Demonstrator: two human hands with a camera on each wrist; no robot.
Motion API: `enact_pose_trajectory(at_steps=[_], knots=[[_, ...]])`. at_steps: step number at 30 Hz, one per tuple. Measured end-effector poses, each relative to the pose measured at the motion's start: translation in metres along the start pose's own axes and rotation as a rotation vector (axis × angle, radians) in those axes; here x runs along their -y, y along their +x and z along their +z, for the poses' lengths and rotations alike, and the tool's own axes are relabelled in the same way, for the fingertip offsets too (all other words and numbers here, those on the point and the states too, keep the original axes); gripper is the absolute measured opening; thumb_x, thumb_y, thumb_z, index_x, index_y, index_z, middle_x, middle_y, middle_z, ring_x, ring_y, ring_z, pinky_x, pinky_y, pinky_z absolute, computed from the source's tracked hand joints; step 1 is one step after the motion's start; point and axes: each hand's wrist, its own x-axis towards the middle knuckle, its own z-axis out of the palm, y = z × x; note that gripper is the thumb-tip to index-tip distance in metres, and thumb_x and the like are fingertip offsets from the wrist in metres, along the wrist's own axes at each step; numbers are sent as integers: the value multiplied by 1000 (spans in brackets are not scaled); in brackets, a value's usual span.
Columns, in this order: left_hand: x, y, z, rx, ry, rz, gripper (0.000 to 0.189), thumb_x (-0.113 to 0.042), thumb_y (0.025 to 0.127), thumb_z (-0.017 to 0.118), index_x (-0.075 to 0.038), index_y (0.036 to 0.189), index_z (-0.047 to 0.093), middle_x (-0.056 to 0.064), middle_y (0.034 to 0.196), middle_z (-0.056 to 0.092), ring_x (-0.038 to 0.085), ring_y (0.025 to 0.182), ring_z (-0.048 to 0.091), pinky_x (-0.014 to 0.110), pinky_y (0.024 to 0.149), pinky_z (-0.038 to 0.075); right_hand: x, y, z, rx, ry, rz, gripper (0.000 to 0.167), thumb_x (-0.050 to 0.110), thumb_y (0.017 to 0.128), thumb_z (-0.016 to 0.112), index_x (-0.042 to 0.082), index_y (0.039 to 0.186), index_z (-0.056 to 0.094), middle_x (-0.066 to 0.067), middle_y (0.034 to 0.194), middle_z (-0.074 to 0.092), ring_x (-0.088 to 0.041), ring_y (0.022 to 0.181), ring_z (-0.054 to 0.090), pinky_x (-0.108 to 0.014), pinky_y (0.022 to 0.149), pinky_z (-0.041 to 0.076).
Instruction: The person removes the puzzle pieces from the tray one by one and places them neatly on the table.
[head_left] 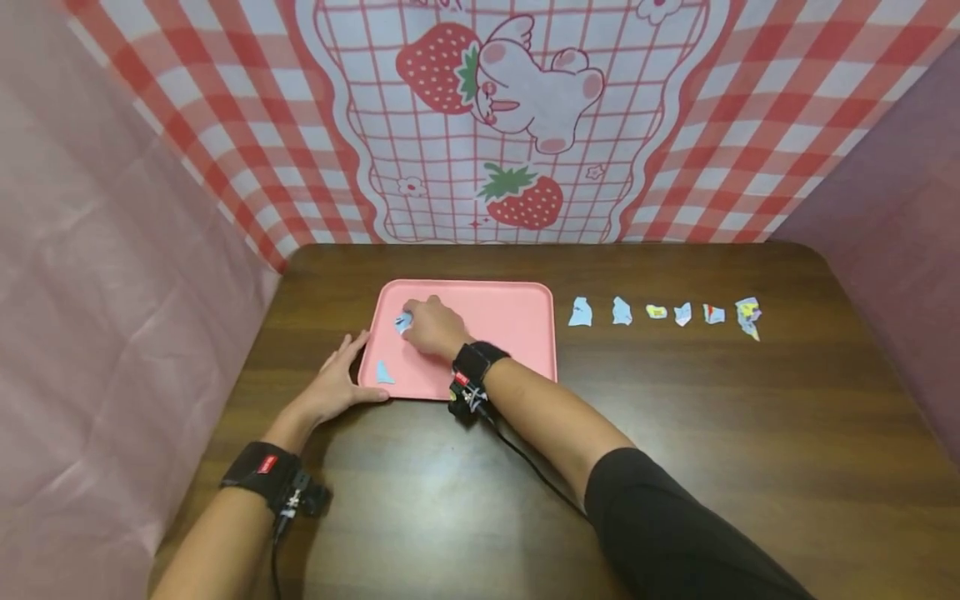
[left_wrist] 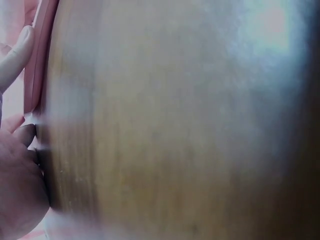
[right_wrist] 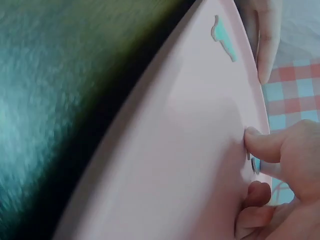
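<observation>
My right hand (head_left: pixel 437 327) reaches into the left part of a pink tray (head_left: pixel 510 312). Thumb and fingers pinch a small light-blue irregular piece with dark marks (head_left: pixel 403 323) low over the tray floor; the right wrist view shows only a sliver of that piece (right_wrist: pixel 255 165), the rest hidden by the fingers. Spread around the tray's near left corner, my left hand (head_left: pixel 330 390) rests its fingertips along the left rim and its straight thumb along the front rim. Close to that corner, a plain light-blue piece (head_left: pixel 384 372) lies flat inside the tray.
Right of the tray, several irregular pieces lie in a row on the brown table (head_left: pixel 675 433), from a light-blue piece (head_left: pixel 581 312) to a multicoloured piece (head_left: pixel 747 317). A checked cloth (head_left: pixel 480 167) hangs behind the table. A cable (head_left: pixel 532 467) trails from the right wrist camera.
</observation>
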Motion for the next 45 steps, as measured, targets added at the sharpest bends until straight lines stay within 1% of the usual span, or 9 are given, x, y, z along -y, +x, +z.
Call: enact_pose_trajectory(at_steps=[9,15,18,21,26,29,32,38,45], knots=[[-5,0,3,7,-5,-10,114,-37,76,89,-15,163,19,16,168,10,52,149,-4,74,110,8,-11,-5,-7,-54,212,10,11,20,89,74,13,95,68,0,90,64,-15,84,57,-28,70,46],[-4,-1,3,12,-14,-15,115,-36,77,89,-14,163,16,17,168,7,51,149,-4,75,110,9,-15,-4,-10,-26,511,1,5,10,89,73,5,87,72,-1,83,68,-13,75,58,-22,68,45],[-4,-3,3,8,-7,-15,115,-36,77,89,-14,163,16,17,168,7,52,149,-3,75,110,9,-21,-6,-13,17,707,2,6,4,90,70,-1,92,73,-5,83,68,-12,70,58,-22,64,47],[-6,-3,2,8,1,-17,115,-37,77,89,-14,163,16,18,168,6,55,148,-3,75,109,9,-28,-9,-17,49,811,11,11,0,93,65,-5,100,71,-8,80,66,-12,62,57,-23,56,48],[-8,-3,3,21,16,-11,117,-37,77,89,-14,164,14,20,168,4,57,147,-2,76,109,9,-39,-23,-29,63,852,78,28,-1,95,59,-5,123,64,-10,76,61,-14,51,54,-27,47,49],[-8,-3,4,23,17,-7,116,-38,77,88,-14,164,14,20,168,3,56,147,-3,76,108,10,-45,-32,-38,74,905,130,41,-1,97,56,-2,138,53,-14,81,61,-16,51,59,-29,48,52],[-9,-4,6,29,6,-2,116,-38,78,88,-14,164,14,20,168,2,56,147,-4,77,108,8,-52,-40,-45,80,978,177,48,-3,99,52,0,146,44,-17,89,61,-20,55,65,-33,52,56],[-8,-7,5,44,-23,1,119,-33,77,90,-12,164,11,22,167,-2,56,146,-8,78,107,6,-71,-58,-57,58,1009,218,56,-10,93,51,-2,148,40,-17,90,57,-20,60,64,-35,61,60],[-10,-5,5,50,-15,20,119,-33,77,89,-10,163,10,23,167,-1,57,146,-8,78,107,5,-114,-86,-77,-2,989,211,54,-13,89,57,-7,141,46,-14,87,55,-19,61,66,-36,66,60]])
